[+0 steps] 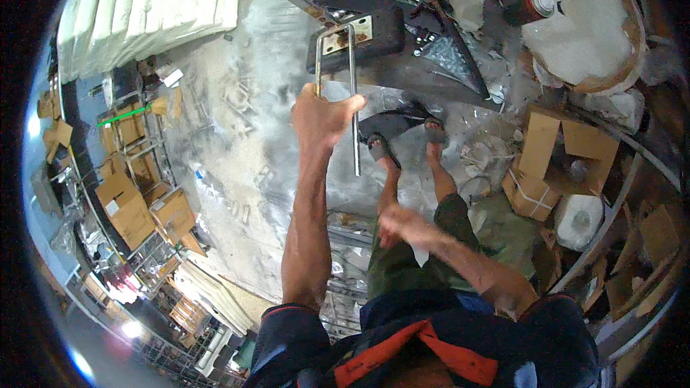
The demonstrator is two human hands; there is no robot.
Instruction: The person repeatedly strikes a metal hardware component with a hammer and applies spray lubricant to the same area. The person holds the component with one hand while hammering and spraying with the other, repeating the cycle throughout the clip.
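Dark shirt, left fingers around bent rod, right fingers too blurred to tell, illegibly labelled spray can

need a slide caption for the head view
A U-shaped metal bar held in the left grip above a cluttered floor.

A stack of ribbed, cream-coloured panels fills the upper left of the frame. Below it, at the left, a green strip runs above brown cardboard boxes, and a bright light glares at the lower left. At the upper right, a red-and-black spray can is just beside a round, pale-topped slab. Under that, an open cardboard carton sits near a white plastic jug
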